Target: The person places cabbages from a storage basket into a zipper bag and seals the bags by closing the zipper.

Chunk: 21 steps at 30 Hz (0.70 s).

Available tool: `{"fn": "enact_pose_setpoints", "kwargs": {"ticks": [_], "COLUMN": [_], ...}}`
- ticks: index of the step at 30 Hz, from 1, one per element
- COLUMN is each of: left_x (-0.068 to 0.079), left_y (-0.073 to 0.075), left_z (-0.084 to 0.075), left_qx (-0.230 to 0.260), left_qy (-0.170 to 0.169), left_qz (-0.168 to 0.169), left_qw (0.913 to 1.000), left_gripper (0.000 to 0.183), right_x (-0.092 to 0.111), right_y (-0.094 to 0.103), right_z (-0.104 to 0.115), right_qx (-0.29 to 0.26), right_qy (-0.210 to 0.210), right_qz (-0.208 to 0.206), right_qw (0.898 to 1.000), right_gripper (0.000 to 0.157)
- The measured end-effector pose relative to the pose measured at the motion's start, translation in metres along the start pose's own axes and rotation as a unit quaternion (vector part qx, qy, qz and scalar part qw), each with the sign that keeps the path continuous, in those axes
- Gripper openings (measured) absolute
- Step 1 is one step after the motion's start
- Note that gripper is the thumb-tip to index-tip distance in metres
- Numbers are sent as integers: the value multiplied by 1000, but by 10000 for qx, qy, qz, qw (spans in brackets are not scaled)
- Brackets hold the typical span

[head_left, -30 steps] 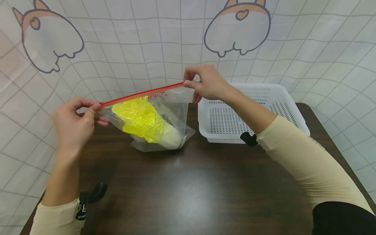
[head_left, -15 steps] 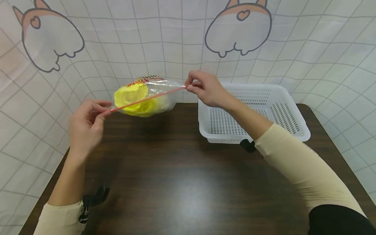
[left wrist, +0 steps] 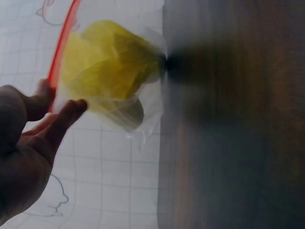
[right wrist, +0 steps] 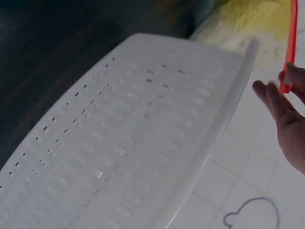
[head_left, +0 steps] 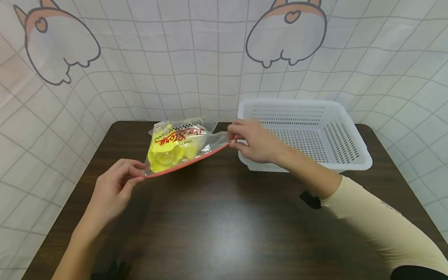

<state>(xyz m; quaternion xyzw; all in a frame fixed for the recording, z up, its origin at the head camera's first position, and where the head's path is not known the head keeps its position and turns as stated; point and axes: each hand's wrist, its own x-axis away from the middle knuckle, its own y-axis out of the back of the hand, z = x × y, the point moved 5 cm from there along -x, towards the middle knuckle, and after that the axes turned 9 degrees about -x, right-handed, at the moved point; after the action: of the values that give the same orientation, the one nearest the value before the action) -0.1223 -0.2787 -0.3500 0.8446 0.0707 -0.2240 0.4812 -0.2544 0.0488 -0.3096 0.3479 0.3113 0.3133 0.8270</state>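
Note:
A clear zip bag (head_left: 210, 144) with a red zip strip (head_left: 185, 165) and red lettering hangs between my hands. Inside it lies a napa cabbage (left wrist: 109, 62), yellow at the leaves and whitish at the base. My left hand (head_left: 113, 188) pinches the strip's left end between thumb and fingers. At the other end, my right hand (head_left: 257, 142) pinches the strip's corner, close by the white basket's near left side. The strip faces me, sagging slightly in the middle, while the bag's body points toward the back wall. In the left wrist view the bag's bottom comes right at the tabletop.
A white perforated plastic basket (head_left: 343, 138) stands at the back right of the dark wooden table (head_left: 210, 225). My right forearm passes in front of its near edge. Behind the table hangs a white grid-patterned cloth (head_left: 147, 50) with cartoon animal prints.
Both hands have come down and toward me with the bag. The bag has swung from hanging below its strip to lying back behind it, with its lettering now facing up.

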Motion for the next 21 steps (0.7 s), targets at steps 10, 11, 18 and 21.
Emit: {"fn": "enact_pose_setpoints", "kwargs": {"ticks": [10,11,18,21], "left_x": [34,36,42,44], "left_y": [-22,-23,-40,-48], "left_z": [-4,-5,-5,-4], "left_qx": [-246,-238,-465,-649], "left_qy": [-686,-714,-576,-422], "left_qz": [1082,1155,1679,1997], "left_qw": [9915,9904,9830,9768], "left_gripper": [34,34,33,31], "right_x": [43,46,65,70], "right_y": [-36,-39,-62,-73], "right_z": [28,29,25,19], "right_qx": [739,799,907,924], "right_qy": [312,284,220,143], "right_qz": [579,669,1039,1274], "right_qw": [9951,9941,9902,9874], "right_gripper": [8,8,9,9]}}
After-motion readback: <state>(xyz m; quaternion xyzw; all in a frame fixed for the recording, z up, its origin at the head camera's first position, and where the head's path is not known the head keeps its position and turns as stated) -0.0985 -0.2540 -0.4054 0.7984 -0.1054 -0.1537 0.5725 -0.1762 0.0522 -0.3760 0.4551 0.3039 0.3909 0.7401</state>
